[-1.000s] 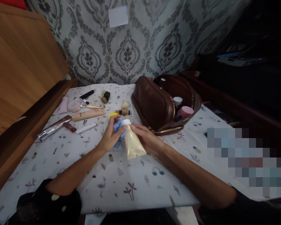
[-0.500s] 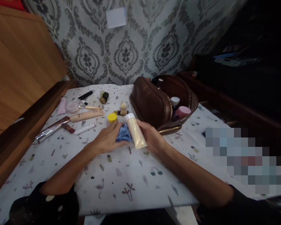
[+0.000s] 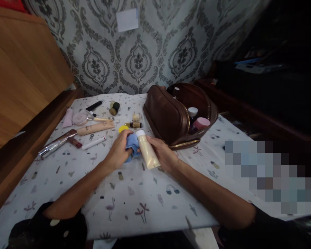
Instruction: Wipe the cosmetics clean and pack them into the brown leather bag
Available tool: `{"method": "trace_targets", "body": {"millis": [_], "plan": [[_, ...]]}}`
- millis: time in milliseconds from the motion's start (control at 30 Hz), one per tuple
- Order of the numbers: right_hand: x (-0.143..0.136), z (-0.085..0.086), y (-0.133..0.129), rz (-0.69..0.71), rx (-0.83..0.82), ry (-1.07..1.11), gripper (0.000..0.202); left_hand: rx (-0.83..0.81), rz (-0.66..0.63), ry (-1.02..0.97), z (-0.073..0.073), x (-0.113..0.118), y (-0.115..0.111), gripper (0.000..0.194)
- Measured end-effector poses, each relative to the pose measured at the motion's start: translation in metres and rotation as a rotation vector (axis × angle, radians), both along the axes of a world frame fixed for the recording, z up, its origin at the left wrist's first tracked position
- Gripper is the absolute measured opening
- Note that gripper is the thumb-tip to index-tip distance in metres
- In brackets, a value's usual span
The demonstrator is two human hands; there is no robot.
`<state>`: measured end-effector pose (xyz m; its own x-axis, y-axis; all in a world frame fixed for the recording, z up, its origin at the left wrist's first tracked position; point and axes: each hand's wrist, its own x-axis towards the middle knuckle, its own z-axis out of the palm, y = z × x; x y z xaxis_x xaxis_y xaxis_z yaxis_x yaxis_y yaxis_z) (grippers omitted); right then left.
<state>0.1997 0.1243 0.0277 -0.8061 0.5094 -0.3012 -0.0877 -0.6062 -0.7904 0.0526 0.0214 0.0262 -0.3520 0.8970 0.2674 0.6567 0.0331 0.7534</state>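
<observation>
My right hand (image 3: 162, 152) is closed round a cream-coloured squeeze tube (image 3: 148, 152) with a white cap, tilted with its cap up and away from me. A bunched blue cloth (image 3: 132, 146) is gripped in my left hand (image 3: 120, 149), and it touches or nearly touches the tube's left side. Just beyond the left fingers shows a yellow lid (image 3: 123, 129), partly covered by the hand. Behind the tube's cap lies a small gold and black cosmetic tube (image 3: 133, 125).
An open brown leather bag (image 3: 168, 116) holds a white-capped jar (image 3: 192, 111) and a pink-lidded jar (image 3: 201, 122). To the left lie a beige tube (image 3: 95, 128), a silver tube (image 3: 57, 142), a white pen-like stick (image 3: 94, 143) and a brush (image 3: 100, 119). A wooden panel (image 3: 23, 62) borders the left.
The cloth has shifted down and left with my left hand, and its bunching looks different. My right hand has brought the tube slightly lower and left.
</observation>
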Motion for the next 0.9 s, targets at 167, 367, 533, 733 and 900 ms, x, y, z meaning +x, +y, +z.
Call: {"method": "trace_targets", "body": {"millis": [167,367,533,733,900], "plan": [[0.0,0.001,-0.001,-0.004,0.008,0.019,0.022,0.118,-0.041,-0.639,-0.002,0.007,0.005,0.042],[-0.003,-0.001,-0.001,-0.113,0.024,0.028,0.025,0.18,-0.047,-1.217,-0.004,0.02,0.013,0.035],[-0.004,-0.001,-0.003,-0.099,0.017,0.017,0.021,0.137,0.02,-1.253,-0.004,0.022,0.013,0.038],[-0.003,0.004,0.0,-0.079,-0.021,0.037,0.021,0.133,-0.103,-1.197,-0.003,0.018,0.007,0.07],[-0.003,0.0,0.002,-0.105,0.002,0.066,0.019,0.087,-0.157,-1.132,-0.001,0.016,0.008,0.061]]}}
